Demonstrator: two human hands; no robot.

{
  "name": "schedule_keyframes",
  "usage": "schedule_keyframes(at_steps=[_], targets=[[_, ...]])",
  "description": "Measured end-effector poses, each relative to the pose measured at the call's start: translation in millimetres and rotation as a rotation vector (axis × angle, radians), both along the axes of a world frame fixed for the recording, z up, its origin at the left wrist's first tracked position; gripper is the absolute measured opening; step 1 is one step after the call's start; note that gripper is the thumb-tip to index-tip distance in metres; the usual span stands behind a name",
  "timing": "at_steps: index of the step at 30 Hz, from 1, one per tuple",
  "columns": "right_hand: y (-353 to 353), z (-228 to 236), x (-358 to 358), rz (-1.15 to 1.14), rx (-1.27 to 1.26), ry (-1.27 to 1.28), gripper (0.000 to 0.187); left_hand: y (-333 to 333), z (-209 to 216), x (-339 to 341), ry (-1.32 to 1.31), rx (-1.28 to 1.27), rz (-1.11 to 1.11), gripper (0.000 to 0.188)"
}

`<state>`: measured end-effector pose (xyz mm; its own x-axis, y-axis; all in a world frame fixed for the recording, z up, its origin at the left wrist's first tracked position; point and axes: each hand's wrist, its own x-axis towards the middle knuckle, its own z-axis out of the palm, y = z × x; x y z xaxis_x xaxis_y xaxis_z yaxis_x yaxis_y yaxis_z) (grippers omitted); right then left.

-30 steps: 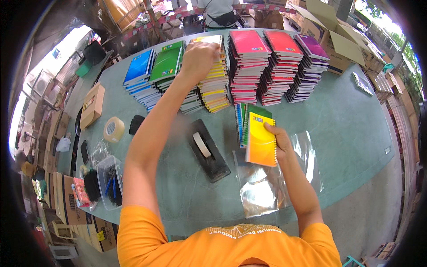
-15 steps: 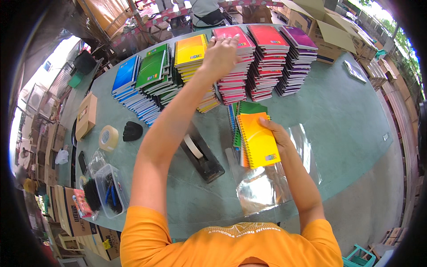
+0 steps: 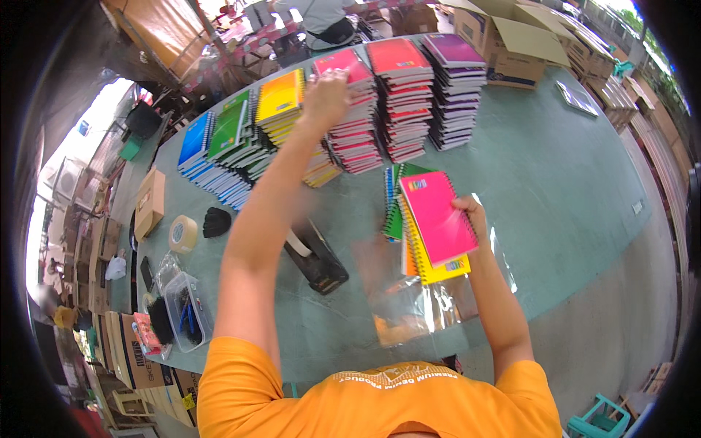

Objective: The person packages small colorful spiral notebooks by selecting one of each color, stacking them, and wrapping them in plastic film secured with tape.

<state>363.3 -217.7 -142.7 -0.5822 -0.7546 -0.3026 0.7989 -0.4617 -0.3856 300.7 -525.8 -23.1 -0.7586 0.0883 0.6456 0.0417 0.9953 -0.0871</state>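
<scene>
My left hand (image 3: 326, 101) reaches to the top of a pink notebook stack (image 3: 356, 135), fingers apart and laid over the upper cover, slightly blurred. My right hand (image 3: 472, 217) is closed on the right edge of a spiral-bound pink notebook (image 3: 439, 223), thumb on its cover. Beneath that lies a yellow notebook (image 3: 447, 271), offset toward me, with an orange edge showing under it. Green notebooks (image 3: 393, 219) and a blue one (image 3: 388, 182) stick out behind them. A clear plastic sleeve (image 3: 394, 321) lies partly under this bundle.
Stacks of blue (image 3: 196, 139), green (image 3: 229, 130), yellow (image 3: 280, 95), red (image 3: 400, 62) and purple notebooks (image 3: 456, 52) line the far side. Nearer are a black tape dispenser (image 3: 321, 266), a tape roll (image 3: 182, 233) and a plastic tub (image 3: 174, 303). Open cartons (image 3: 515, 62) stand far right.
A pink notebook now lies over the yellow one at my right hand. My left hand is again on the pink stack, fingers lower on its cover. The whole view has shifted slightly.
</scene>
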Motion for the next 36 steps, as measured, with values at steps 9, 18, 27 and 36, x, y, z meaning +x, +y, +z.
schedule_keyframes(at_steps=[9, 18, 27, 36], targets=[[39.5, 9.6, -21.4, 0.046, -0.156, -0.161, 0.046, 81.5, 43.7, 73.1, -0.172, 1.170, -0.757, 0.014], [104.2, 0.9, 11.4, 0.167, 0.240, -0.016, 0.042, 122.1, 0.8, -33.1, 0.147, 0.235, -0.304, 0.032], [146.8, 35.1, 48.2, 0.095, 0.255, -0.287, 0.044, 102.6, -12.4, -54.1, 0.140, 0.003, 0.082, 0.039], [162.3, -16.4, -28.0, 0.228, 0.290, -0.015, 0.041, 165.6, 56.2, -5.1, 0.345, 0.668, -0.244, 0.013]])
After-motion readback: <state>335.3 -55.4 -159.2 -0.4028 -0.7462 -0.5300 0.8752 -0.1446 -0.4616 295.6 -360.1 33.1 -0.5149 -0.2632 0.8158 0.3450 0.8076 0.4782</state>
